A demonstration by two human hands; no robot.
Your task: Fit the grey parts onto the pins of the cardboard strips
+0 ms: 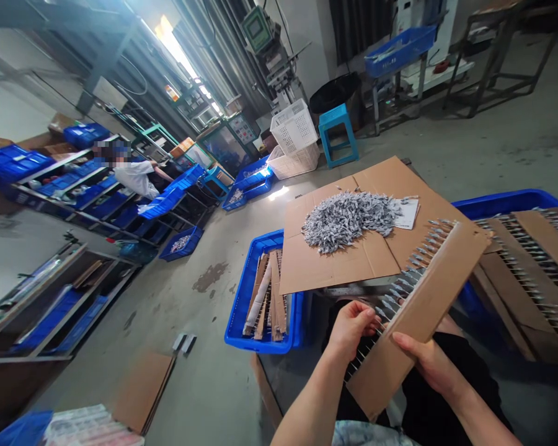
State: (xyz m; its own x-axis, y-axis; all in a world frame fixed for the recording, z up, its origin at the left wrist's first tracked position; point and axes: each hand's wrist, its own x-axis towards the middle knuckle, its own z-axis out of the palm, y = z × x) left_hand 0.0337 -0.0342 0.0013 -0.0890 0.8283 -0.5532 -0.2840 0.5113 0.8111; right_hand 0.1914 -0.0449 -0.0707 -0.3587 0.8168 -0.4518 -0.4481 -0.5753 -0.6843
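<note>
Corrugated cardboard strip (416, 316), held tilted, long axis running diagonally, brown face showing. One long edge carries a closely spaced, evenly set row of silver metal pins (402, 291), tips outward. Left hand (351, 331) grips the pinned edge; right hand (423, 365) lies against the face.

Both arms bare, coming up from the bottom edge of the head view and angled in toward each other. Left forearm (314, 396) rises from lower centre, wrist slightly bent, left hand (351, 331) closed in a firm hold, back of the hand showing, fingers (365, 316) curled and pointing right. Right forearm (486, 415) comes in from the lower right, wrist fairly straight, right hand (423, 365) flatter and also holding, fingers (407, 344) stretched out toward the left, not tightly curled. Hands near each other, a gap between them, not touching. Left hand sits slightly higher in frame than the right.
</note>
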